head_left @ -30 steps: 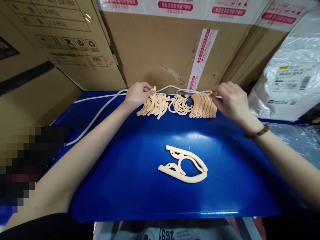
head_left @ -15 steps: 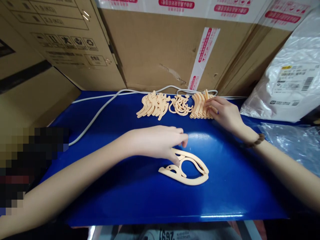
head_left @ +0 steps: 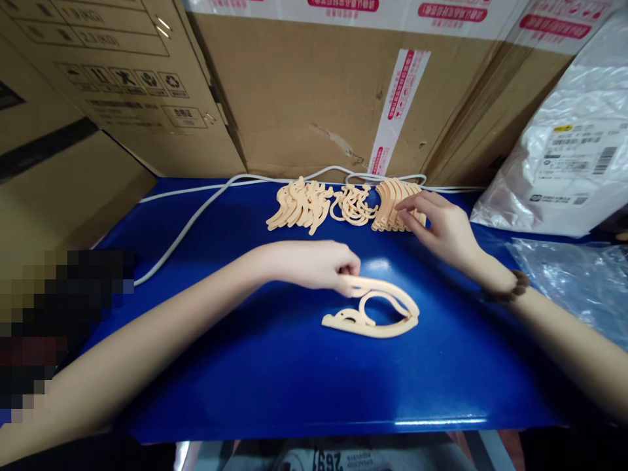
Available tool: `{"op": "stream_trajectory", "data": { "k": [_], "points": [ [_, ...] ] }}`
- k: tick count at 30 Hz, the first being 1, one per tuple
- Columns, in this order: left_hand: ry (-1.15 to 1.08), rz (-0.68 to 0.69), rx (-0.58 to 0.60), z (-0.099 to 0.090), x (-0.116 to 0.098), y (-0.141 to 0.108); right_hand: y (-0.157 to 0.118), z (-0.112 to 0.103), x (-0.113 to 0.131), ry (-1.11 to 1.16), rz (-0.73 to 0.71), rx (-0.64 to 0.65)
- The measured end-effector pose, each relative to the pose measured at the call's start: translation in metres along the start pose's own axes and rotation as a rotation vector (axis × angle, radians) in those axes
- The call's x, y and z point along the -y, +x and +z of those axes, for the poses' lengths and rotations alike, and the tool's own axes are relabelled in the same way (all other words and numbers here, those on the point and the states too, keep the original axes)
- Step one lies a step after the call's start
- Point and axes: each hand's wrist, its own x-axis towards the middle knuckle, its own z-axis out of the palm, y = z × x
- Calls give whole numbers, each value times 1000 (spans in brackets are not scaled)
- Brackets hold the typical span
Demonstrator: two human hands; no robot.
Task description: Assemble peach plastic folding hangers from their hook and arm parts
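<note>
A cream plastic folding hanger (head_left: 387, 332), folded into a leaf shape with a ring inside, is over the blue table. My left hand (head_left: 318, 265) is closed on its upper arm, at the left end. At the back right, my right hand (head_left: 441, 226) has its thumb and index fingertips together on a row of loose curved hanger arms (head_left: 387, 203), seemingly pinching one; its fingers partly hide the row. Left of that row lie a heap of cream hooks (head_left: 354, 206) and another pile of curved hanger arms (head_left: 299, 206).
Cardboard boxes (head_left: 304, 85) wall off the back and left of the blue table (head_left: 294, 386). A white cable (head_left: 191, 226) runs along the back and left. On the right are a white plastic parcel (head_left: 549, 170) and a clear plastic bag (head_left: 579, 275).
My left hand has closed on the folding hanger and shifted it slightly up and right. At the row, the arm that stuck up under my right fingers no longer stands out; that hand moved slightly left.
</note>
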Motion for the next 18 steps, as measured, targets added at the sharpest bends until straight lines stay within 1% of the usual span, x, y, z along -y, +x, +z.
{"op": "stream_trajectory", "data": {
  "k": [1, 3, 4, 5, 7, 9, 11, 13, 16, 18],
  "points": [
    [-95, 14, -72, -4, 4, 2, -1, -2, 10, 104, 9, 48],
    [-252, -16, -268, -10, 11, 7, -2, -4, 30, 320, 57, 198],
    [-332, -35, -353, -12, 14, 10, -2, -5, 38, 389, 80, 247],
    [-404, -44, -422, -14, 16, 12, -2, -6, 44, 434, 91, 270],
    [-515, -23, -515, -16, 18, 14, -1, -8, 50, 487, 121, 231],
    [-541, 6, -586, -17, 16, 14, 2, -11, 52, 485, 140, 166],
    [-483, 13, -659, -18, 12, 12, 6, -15, 51, 429, 140, 112],
    [-373, 36, -722, -17, 8, 8, 9, -17, 52, 315, 121, 51],
    [-142, 109, -801, -15, 4, 4, 12, -18, 53, -1, 20, -40],
    [51, 131, -843, -14, 3, 3, 13, -15, 53, -230, -71, -48]
  ]
}}
